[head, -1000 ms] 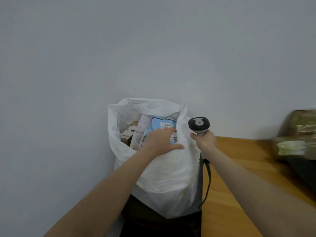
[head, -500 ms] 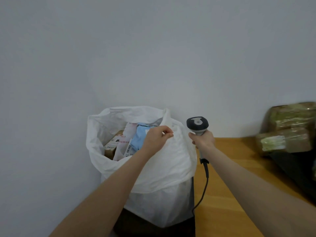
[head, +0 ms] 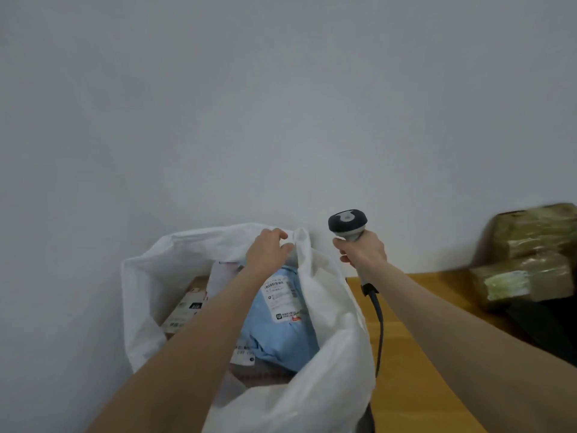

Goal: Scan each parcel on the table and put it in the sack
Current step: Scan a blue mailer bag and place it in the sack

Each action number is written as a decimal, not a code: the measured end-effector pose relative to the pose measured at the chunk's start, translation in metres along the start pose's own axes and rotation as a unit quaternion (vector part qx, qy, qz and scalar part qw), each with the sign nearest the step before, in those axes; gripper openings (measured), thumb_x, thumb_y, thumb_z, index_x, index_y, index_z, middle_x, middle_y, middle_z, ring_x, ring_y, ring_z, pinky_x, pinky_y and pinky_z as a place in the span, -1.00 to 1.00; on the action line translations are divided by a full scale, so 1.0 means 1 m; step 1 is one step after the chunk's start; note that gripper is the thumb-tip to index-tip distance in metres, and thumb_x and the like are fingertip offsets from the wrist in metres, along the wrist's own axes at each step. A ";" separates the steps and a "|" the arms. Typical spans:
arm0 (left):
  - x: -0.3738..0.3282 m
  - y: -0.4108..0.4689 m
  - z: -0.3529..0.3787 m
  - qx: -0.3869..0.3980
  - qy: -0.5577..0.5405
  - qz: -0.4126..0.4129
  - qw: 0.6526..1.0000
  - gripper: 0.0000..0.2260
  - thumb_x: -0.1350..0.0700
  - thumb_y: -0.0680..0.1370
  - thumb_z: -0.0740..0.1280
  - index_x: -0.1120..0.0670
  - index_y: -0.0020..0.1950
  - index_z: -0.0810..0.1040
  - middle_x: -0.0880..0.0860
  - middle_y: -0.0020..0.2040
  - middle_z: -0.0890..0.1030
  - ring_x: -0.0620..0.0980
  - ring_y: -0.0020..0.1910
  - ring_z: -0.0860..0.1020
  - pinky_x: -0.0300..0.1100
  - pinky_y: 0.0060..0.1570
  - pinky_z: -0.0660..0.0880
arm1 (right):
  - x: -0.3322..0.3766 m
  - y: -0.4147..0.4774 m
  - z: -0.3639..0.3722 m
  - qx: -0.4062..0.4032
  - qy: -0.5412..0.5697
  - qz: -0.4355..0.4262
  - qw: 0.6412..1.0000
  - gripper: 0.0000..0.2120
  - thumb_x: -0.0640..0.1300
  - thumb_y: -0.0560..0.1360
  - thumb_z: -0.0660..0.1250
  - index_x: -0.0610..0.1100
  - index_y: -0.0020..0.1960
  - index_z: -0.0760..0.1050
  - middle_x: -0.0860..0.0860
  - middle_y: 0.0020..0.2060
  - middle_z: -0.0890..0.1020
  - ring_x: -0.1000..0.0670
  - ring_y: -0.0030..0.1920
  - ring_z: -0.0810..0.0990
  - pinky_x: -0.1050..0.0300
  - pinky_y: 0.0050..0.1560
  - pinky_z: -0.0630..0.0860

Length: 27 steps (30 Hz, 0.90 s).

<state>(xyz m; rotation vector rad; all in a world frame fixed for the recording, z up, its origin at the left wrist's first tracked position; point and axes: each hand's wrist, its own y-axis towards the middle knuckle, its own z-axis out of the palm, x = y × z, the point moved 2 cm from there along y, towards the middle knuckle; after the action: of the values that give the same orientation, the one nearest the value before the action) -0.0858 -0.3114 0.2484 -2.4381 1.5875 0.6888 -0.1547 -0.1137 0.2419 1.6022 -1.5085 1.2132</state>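
Directly below my forearms, the white woven plastic sack [head: 327, 354] stands open beside the left end of the wooden bench [head: 399, 385]. Inside it lies a pale blue plastic mailer parcel [head: 274, 335], long axis running away from me. Its white shipping label [head: 281, 295] carries print too small to read. A brown cardboard box [head: 184, 310] sits left of it, its label equally illegible. My left hand [head: 268, 251] pinches the sack's far rim. My right hand [head: 362, 250] grips the grey handheld barcode scanner [head: 346, 221], head up, its black cable [head: 380, 326] trailing downward. Brown taped cartons [head: 524, 276], blurred, sit at the bench's far right, well apart from both hands; the right hand is nearer. Judgement: the left hand must release the rim and cross right to fetch one.
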 end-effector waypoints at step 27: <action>0.156 0.153 -0.076 0.065 0.042 -0.111 0.991 -0.50 -0.24 0.60 0.09 0.10 0.26 0.52 0.08 0.19 0.57 0.13 0.20 0.51 -0.08 0.10 0.41 | 0.047 0.065 0.083 -0.077 -0.179 0.026 0.980 -0.75 -0.20 0.47 0.26 -0.10 0.15 0.44 -0.12 -0.03 0.60 -0.20 -0.04 0.57 -0.04 -0.02 0.55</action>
<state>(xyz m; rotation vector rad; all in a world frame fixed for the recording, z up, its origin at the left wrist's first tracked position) -0.1483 -0.5332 0.2626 -2.5227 1.3130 0.4374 -0.2045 -0.2180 0.2429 1.7510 -1.8272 0.8384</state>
